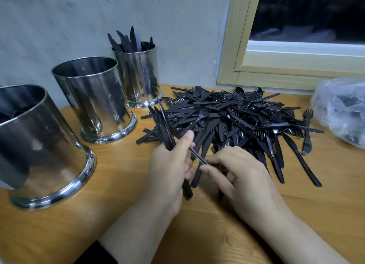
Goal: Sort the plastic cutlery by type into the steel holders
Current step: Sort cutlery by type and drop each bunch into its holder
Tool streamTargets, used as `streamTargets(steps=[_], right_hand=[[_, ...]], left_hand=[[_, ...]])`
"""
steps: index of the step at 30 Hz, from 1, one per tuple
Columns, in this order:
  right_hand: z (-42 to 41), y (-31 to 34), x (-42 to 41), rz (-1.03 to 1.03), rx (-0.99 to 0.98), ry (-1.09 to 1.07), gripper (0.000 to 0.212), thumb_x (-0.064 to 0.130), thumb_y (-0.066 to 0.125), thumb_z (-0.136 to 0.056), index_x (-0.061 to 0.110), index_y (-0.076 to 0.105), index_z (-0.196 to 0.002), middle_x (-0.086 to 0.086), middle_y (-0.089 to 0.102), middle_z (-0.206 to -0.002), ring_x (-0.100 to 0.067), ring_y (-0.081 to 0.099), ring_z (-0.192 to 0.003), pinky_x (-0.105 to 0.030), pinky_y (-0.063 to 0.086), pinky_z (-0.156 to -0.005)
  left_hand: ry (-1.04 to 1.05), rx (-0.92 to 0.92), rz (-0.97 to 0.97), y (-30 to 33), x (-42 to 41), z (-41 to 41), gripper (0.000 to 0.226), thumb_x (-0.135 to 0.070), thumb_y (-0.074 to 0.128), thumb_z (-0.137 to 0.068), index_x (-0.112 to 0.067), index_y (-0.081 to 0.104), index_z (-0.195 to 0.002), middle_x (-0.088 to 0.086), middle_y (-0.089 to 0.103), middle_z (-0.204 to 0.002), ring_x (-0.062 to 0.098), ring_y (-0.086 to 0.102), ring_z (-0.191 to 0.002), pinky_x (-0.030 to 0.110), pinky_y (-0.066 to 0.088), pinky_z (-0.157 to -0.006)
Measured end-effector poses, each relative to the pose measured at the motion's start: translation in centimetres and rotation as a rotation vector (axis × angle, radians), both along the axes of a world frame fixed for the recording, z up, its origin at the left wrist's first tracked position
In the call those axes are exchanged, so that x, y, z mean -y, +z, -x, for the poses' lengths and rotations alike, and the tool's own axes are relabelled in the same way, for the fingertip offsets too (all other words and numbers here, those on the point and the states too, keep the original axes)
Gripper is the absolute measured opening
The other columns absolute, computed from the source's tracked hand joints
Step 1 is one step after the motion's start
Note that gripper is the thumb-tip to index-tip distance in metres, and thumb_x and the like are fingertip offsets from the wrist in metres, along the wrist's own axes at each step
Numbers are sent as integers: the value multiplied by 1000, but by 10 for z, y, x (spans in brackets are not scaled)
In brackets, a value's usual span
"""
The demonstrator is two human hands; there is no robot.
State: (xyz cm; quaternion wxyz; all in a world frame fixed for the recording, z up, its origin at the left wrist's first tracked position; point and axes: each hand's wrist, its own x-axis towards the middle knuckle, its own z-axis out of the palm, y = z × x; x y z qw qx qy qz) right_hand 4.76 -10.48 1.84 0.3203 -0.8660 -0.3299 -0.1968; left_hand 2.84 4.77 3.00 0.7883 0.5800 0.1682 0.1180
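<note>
Head view | black plastic knives – bundled – left hand

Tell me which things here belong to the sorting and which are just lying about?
Part of the job: heap of black plastic cutlery; three shiny steel cylindrical holders; bundle of black plastic knives gripped by left hand; right hand.

Lying about: crumpled clear plastic bag; wooden table.

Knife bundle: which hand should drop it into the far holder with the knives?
Left, probably. The left hand already grips the knife bundle and is on the holders' side; the far holder with knives stands back-left. The right hand pinches one piece by the pile.
</note>
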Motion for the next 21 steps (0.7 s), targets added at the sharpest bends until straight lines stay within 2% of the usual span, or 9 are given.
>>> streamTargets(steps=[2, 5, 9, 11, 15, 17, 21], right_hand=[[-1, 2, 4, -9, -103, 11, 34, 54, 53, -96, 24, 70, -97, 16, 61, -91, -8, 57, -90, -31, 49, -81], [-6, 5, 10, 34, -131, -49, 34, 53, 50, -95, 28, 71, -104, 21, 60, -98, -6, 56, -99, -34, 49, -88], [-20, 11, 0, 166, -75, -108, 30, 46, 49, -97, 32, 68, -114, 21, 59, -106, -8, 52, -102, -37, 42, -92], [-30, 14, -12, 256, -57, -150, 33, 44, 45, -98, 33, 65, -123, 16, 60, -109, -14, 52, -104, -38, 36, -92], [-49, 9, -35, 466, -133, -255, 35, 43, 37, -104, 35, 55, -133, 9, 55, -111, -20, 49, -108, -38, 27, -85], [-53, 8, -40, 519, -182, -279, 36, 43, 33, -105, 36, 55, -133, 8, 50, -106, -20, 48, -107, -38, 26, -84], [-54, 6, -39, 545, -195, -286, 36, 45, 33, -105, 38, 61, -127, 9, 48, -101, -18, 46, -104, -40, 30, -88]], left_hand=[[66, -19, -23, 1, -7, -1, 30, -35, 59, -102, -14, 57, -81, -4, 44, -61, 11, 38, -51, 26, 35, -50], [242, 48, -39, 8, -26, -3, 37, -35, 50, -106, -17, 55, -74, -4, 55, -62, 12, 51, -53, 32, 44, -58], [413, 114, -285, 8, -47, -1, 37, -39, 43, -108, -20, 56, -80, -6, 56, -58, 13, 60, -55, 40, 53, -66], [399, 106, -404, 2, -51, -1, 30, -39, 44, -108, -21, 57, -87, -7, 55, -60, 13, 61, -58, 35, 51, -65], [229, 20, -529, -8, -49, 0, 22, -39, 47, -106, -28, 60, -92, -6, 60, -62, 12, 61, -59, 29, 52, -62], [177, -4, -505, -10, -47, 0, 22, -41, 50, -105, -29, 62, -90, -4, 57, -60, 13, 57, -55, 27, 51, -57], [212, -38, -327, -11, -50, -4, 20, -41, 59, -101, -27, 67, -89, -5, 48, -62, 16, 46, -57, 37, 42, -58]])
